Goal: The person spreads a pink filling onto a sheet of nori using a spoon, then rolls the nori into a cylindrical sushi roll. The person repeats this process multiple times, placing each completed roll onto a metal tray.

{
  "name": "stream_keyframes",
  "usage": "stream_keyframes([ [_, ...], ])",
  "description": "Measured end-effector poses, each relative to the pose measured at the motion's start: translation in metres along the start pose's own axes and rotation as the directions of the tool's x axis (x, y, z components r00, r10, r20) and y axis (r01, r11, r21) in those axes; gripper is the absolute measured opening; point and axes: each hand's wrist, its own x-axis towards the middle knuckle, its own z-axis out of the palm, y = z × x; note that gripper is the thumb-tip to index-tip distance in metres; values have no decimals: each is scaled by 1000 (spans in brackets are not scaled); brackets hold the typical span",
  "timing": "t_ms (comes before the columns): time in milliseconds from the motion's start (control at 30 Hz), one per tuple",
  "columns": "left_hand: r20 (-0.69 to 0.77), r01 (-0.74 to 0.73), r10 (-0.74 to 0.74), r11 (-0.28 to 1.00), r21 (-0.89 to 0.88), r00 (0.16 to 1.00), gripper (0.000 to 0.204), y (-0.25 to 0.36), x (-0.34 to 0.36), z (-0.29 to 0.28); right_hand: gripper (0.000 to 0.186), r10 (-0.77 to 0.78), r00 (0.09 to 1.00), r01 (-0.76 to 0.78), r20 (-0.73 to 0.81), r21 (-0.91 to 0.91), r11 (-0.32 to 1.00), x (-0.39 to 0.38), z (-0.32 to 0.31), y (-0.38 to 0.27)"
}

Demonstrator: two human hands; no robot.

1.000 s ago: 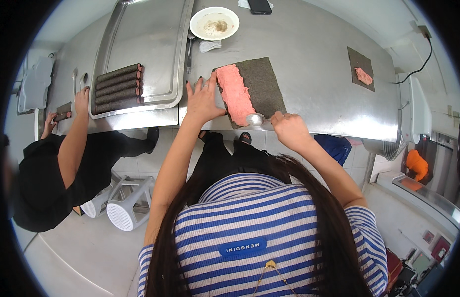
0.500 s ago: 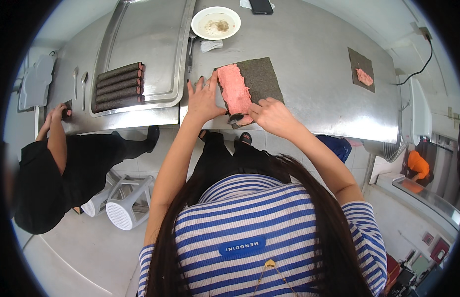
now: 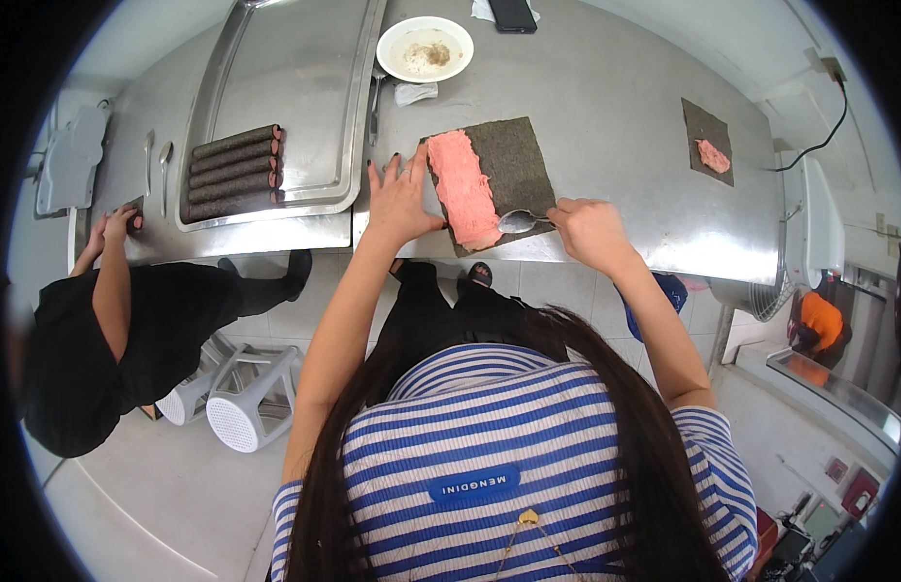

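Observation:
A dark seaweed sheet (image 3: 518, 160) lies near the front edge of the steel table, its left part covered by a band of pink paste (image 3: 460, 189). My right hand (image 3: 591, 231) is closed around the handle of a metal spoon (image 3: 516, 222). The spoon's bowl touches or hovers at the paste's lower right edge; I cannot tell which. With fingers spread, my left hand (image 3: 402, 201) rests at the left edge of the sheet, thumb and fingertips beside the paste.
A metal tray (image 3: 314, 126) on the left holds several seaweed rolls (image 3: 234, 170). Behind are a white bowl (image 3: 425, 48) of cloudy liquid and a phone (image 3: 512, 15). Far right lies another seaweed sheet (image 3: 709, 121) with pink paste. At left, a co-worker's hands (image 3: 111, 229) hold a roll.
My right hand has moved right with the spoon, drawing its bowl from the sheet's lower left corner to the paste's right edge. My left hand stays nearly in place.

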Motion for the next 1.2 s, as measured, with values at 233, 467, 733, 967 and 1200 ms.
stream_keyframes([
  [233,9,-4,4,1000,-15,1000,127,1,1,0,12,-93,985,104,-143,74,992,27,21,-12],
  [467,-69,-31,28,998,-48,997,126,-3,-1,5,13,-73,962,82,-264,22,996,83,34,11],
  [733,-63,-37,34,998,-42,997,126,-2,-1,3,14,63,968,-60,-243,19,998,129,21,30],
  [967,-10,-19,19,1000,-17,1000,126,-1,1,2,18,40,996,-39,-81,13,999,104,16,16],
  [1200,31,15,-15,1000,-19,999,125,3,0,-6,18,3,999,-8,49,97,995,52,27,-8],
])
